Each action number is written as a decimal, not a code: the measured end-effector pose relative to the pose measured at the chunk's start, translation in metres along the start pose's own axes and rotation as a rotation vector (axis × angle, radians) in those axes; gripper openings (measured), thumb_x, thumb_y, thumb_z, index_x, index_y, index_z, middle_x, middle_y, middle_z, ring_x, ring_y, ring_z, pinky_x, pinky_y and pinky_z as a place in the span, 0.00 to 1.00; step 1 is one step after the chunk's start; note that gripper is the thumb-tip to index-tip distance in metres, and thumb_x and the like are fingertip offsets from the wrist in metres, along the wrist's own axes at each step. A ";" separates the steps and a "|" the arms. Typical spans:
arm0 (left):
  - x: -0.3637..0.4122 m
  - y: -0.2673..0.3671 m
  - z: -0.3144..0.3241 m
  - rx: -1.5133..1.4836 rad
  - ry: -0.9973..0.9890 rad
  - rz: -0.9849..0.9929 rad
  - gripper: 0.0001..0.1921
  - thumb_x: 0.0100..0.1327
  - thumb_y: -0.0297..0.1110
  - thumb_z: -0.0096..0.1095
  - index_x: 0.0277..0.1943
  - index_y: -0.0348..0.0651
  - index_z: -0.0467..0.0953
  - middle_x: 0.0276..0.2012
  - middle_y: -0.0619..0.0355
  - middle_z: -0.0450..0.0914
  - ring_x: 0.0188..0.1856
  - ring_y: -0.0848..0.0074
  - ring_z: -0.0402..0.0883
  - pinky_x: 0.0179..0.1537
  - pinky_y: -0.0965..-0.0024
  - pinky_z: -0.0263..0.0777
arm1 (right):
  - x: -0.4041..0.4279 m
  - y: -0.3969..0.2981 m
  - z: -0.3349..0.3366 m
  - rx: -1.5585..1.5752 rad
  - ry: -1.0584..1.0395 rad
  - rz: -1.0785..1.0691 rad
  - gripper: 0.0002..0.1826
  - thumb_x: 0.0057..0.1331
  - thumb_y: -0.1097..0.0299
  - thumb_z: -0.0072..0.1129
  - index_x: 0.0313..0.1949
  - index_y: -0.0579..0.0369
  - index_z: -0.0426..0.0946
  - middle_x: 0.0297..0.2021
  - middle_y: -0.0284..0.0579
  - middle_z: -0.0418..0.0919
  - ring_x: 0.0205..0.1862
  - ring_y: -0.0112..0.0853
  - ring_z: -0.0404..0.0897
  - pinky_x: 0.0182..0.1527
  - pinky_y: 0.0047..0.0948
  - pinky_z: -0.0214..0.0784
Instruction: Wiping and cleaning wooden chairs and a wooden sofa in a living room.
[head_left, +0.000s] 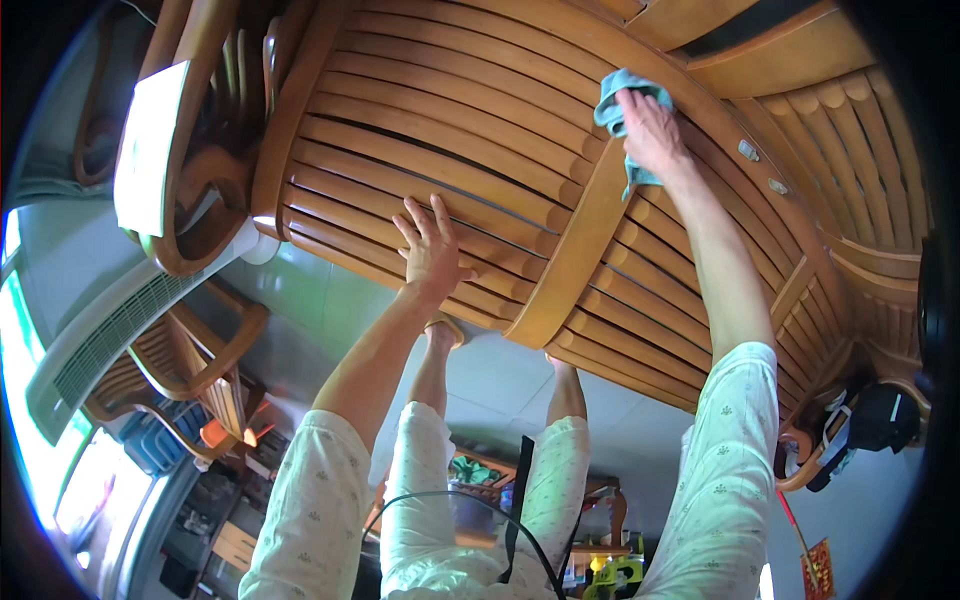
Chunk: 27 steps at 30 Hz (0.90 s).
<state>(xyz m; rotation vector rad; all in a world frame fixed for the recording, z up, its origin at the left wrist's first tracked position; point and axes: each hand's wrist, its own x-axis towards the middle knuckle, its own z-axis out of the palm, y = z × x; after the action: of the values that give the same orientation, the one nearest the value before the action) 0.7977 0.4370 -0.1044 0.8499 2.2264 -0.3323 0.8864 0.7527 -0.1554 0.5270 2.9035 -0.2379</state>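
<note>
A long slatted wooden bench seat (450, 135) spans the view before me, with a broad crosspiece (574, 255) between its slats. Flat on the slats left of that crosspiece rests my left hand (433, 251), fingers spread, holding nothing. My right hand (651, 135) grips a light blue cloth (634, 82) and presses it on the wood near the seat's rear edge. Part of the cloth hangs below the palm over the top of the crosspiece.
At the left are a curved wooden armrest (191, 247), a white tower fan (112, 337) and a wooden chair (202, 352). The slatted backrest (847, 150) rises at upper right. A black bag or cap (885, 416) lies at the bench's right end. Two small pale objects (748, 150) are near the rear edge.
</note>
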 end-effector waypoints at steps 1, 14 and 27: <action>0.001 -0.002 0.004 0.069 0.053 0.057 0.63 0.32 0.47 0.75 0.62 0.31 0.33 0.58 0.23 0.36 0.58 0.28 0.40 0.54 0.46 0.59 | -0.010 -0.011 0.003 0.013 0.012 -0.018 0.24 0.46 0.79 0.53 0.44 0.59 0.59 0.36 0.52 0.70 0.39 0.44 0.71 0.40 0.40 0.65; 0.001 0.003 0.000 -0.051 0.020 0.000 0.62 0.32 0.47 0.75 0.63 0.33 0.35 0.59 0.24 0.36 0.58 0.29 0.42 0.47 0.45 0.67 | -0.191 -0.163 -0.022 1.010 -0.230 0.187 0.13 0.51 0.77 0.47 0.38 0.59 0.69 0.31 0.53 0.75 0.40 0.44 0.75 0.43 0.36 0.67; 0.002 0.004 -0.004 0.079 -0.002 -0.004 0.61 0.34 0.50 0.73 0.63 0.32 0.36 0.59 0.25 0.37 0.59 0.30 0.42 0.42 0.49 0.72 | -0.002 -0.063 -0.004 0.023 -0.117 0.457 0.08 0.55 0.70 0.46 0.32 0.54 0.74 0.30 0.49 0.78 0.33 0.41 0.79 0.36 0.38 0.71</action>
<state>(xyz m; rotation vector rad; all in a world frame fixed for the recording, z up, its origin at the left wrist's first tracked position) 0.7971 0.4429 -0.1025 0.8866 2.2263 -0.4256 0.8650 0.6947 -0.1430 1.1136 2.5794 -0.2249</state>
